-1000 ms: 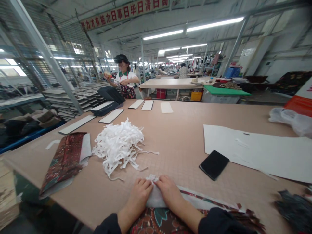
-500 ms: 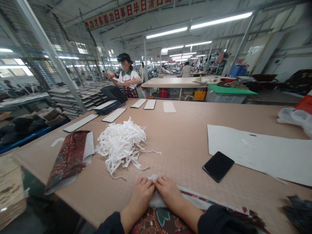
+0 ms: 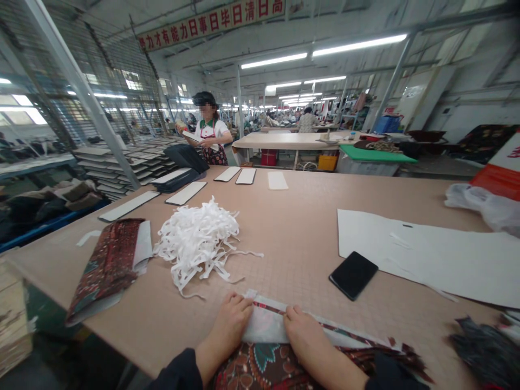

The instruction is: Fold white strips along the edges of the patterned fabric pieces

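Patterned dark brown fabric (image 3: 262,364) with a whitish backing lies at the near edge of the table, its far edge folded over in a strip. My left hand (image 3: 229,320) has its fingers curled over the left corner of that folded edge, gripping it. Farther right along the same edge, my right hand (image 3: 305,335) pinches the fold, with the thumb side hidden. Between the hands, the pale backing and a thin line of the pattern show. A heap of white fabric strips (image 3: 199,241) lies just beyond my left hand.
On the left lies another folded patterned fabric piece (image 3: 108,260). A black phone-like slab (image 3: 353,275) rests beside a large white board (image 3: 410,254). White panels (image 3: 187,193) line the far edge, where a co-worker (image 3: 210,132) stands holding a panel. Crumpled black plastic (image 3: 483,346) sits near right.
My right hand has slid right along the folded edge, away from my left hand, uncovering the fold between them. My left hand stays at the corner. The view has shifted slightly.
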`<action>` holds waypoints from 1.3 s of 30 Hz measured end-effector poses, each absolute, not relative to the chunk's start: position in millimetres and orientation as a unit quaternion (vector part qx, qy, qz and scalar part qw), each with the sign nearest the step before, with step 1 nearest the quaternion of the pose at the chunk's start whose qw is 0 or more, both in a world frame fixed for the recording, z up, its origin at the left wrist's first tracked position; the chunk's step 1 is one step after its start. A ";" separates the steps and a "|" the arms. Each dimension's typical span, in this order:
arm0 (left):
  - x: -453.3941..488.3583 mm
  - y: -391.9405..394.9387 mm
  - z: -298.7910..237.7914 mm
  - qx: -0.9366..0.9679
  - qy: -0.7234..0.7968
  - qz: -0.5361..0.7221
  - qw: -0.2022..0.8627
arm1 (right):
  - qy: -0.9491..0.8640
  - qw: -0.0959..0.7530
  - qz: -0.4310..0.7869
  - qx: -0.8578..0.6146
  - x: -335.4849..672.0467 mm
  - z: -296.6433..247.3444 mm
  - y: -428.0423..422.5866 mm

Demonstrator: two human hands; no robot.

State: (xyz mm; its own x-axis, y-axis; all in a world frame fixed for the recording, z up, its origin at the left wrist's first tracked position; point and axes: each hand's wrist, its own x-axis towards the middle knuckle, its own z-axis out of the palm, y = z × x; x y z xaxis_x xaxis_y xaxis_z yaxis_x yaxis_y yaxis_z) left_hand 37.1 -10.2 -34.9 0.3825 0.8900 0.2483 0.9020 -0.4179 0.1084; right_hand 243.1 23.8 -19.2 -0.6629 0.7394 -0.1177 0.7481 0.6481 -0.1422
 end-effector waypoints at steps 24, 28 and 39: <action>40.1 5.5 -51.9 -0.608 -0.738 -0.271 -0.109 | 0.829 -0.209 -0.404 0.326 182.4 -46.8 82.7; 47.1 -0.7 -48.1 -0.648 -0.723 -0.237 0.038 | 0.854 -0.214 -0.362 0.307 177.3 -51.6 85.7; 57.5 -9.8 -38.5 -0.740 -0.668 -0.063 0.052 | 0.904 -0.168 -0.289 0.268 172.5 -61.5 97.2</action>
